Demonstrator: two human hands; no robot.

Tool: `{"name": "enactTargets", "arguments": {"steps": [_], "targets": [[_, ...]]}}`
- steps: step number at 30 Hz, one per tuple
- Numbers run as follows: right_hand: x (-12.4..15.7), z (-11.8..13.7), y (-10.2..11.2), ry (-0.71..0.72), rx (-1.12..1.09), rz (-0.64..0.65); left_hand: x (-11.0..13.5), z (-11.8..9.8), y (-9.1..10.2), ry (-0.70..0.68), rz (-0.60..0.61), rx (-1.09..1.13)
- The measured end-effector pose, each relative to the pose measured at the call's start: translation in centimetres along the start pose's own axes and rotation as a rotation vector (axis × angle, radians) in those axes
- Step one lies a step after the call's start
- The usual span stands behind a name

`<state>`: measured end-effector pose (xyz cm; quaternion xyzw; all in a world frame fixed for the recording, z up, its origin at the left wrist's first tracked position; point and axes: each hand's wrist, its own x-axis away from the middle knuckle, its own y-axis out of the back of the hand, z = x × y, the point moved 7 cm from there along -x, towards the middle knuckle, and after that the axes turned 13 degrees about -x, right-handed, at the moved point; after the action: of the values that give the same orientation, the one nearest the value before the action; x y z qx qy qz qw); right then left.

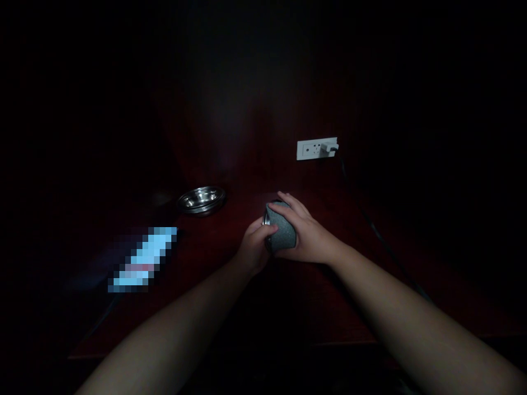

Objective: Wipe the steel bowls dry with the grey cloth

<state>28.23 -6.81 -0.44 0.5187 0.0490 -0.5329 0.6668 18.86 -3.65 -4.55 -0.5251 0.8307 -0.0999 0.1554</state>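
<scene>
The scene is very dark. My left hand (pixel 253 247) and my right hand (pixel 302 233) meet over the middle of a dark red table (pixel 214 241). Between them is a grey cloth or sponge (pixel 282 230) wrapped over a small metal object, of which only a shiny rim (pixel 265 220) shows. My right hand's fingers curl over the grey cloth from the right. My left hand's fingers are closed on the metal object's left side.
A steel bowl (pixel 201 198) sits on the table to the left of my hands. Further left lies a lit, blurred screen (pixel 144 258). A white wall socket (pixel 316 148) with a plug holds a dark cable (pixel 370 225) running down the right.
</scene>
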Motion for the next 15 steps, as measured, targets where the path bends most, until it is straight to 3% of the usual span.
{"name": "enactTargets", "arguments": {"steps": [15], "targets": [[-0.12,0.62,0.73,-0.01,-0.014,-0.078,0.33,0.46,-0.91,0.227,0.04,0.17]]}}
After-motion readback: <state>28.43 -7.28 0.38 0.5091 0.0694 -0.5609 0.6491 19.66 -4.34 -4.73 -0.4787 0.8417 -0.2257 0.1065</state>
